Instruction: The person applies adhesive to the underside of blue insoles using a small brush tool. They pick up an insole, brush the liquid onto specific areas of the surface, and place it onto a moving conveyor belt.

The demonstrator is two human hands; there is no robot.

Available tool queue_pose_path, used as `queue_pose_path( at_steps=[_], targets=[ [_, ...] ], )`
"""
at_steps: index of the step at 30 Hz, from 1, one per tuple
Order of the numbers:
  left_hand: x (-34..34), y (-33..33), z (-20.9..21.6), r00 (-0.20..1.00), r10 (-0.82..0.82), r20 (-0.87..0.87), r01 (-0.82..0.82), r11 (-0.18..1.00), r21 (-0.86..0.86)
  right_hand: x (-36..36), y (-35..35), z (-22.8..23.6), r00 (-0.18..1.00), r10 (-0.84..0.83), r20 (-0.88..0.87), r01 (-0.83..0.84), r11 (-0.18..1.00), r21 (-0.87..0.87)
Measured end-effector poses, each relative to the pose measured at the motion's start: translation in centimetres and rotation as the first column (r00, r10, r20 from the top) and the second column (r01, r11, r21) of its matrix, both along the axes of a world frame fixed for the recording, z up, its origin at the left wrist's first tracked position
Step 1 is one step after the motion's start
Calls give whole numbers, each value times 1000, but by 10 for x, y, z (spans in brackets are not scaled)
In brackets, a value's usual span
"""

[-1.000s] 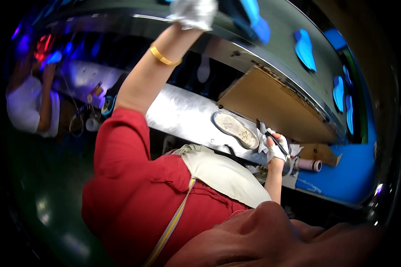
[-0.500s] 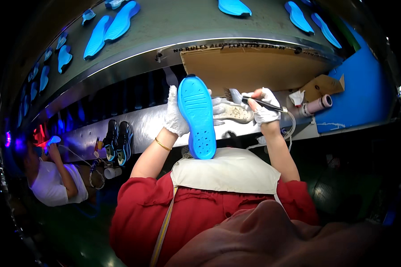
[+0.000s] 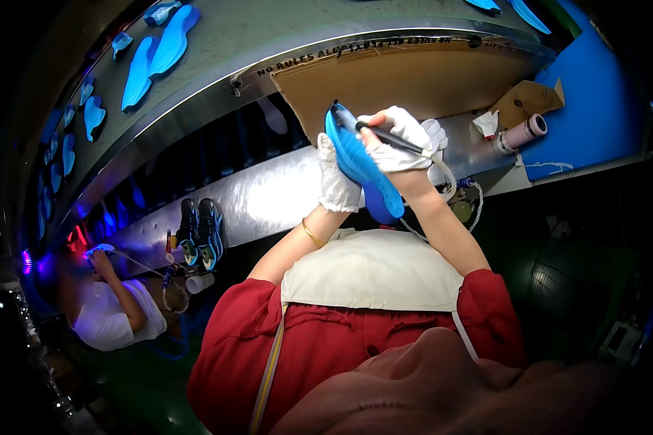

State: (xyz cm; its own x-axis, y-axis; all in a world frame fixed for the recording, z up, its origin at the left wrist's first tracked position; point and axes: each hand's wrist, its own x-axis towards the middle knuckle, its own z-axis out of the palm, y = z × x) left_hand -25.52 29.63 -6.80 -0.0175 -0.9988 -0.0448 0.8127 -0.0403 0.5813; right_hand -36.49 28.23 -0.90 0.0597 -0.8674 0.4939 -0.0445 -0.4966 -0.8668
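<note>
A blue shoe sole (image 3: 376,185) is tilted in front of me, its upper end leaning left and away. My left hand (image 3: 337,181), in a white glove, grips it from the left side; its far fingers are hidden behind the sole. In my right hand (image 3: 403,145), whose glove leaves some fingertips bare, is a brush (image 3: 393,138) with a black handle and a pale hose at its back end. Its bristles lie against the upper part of the sole. Beside the right hand, a whitish ridged piece (image 3: 435,134) is partly covered.
Several blue soles lie on the belt (image 3: 225,43) beyond. A cardboard sheet (image 3: 399,80) leans behind the metal shelf (image 3: 268,188). Black-and-blue shoes (image 3: 210,225) stand left, near a co-worker (image 3: 123,304). At right are a pink bottle (image 3: 524,133) and brown carton (image 3: 531,101).
The sole has moved right and tilted, from nearly upright. The brush has come left from above the whitish sole onto the blue one. The view has shifted, and the belt's soles sit farther left.
</note>
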Motion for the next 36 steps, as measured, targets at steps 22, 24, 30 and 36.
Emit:
queue_pose_path(
  at_steps=[22,24,30,36],
  targets=[
    [57,-2,3,954,-291,-66,296,952,75,-7,45,-17,959,278,-49,-278,961,17],
    [61,12,7,929,-361,-77,365,930,49,-20,47,-15,943,276,184,-324,882,341],
    [51,36,-13,912,-361,195,352,932,81,-34,53,-27,973,210,93,-229,905,357],
    [50,13,-9,947,-322,11,322,947,10,-23,49,-23,965,176,196,-235,910,341]
  ],
)
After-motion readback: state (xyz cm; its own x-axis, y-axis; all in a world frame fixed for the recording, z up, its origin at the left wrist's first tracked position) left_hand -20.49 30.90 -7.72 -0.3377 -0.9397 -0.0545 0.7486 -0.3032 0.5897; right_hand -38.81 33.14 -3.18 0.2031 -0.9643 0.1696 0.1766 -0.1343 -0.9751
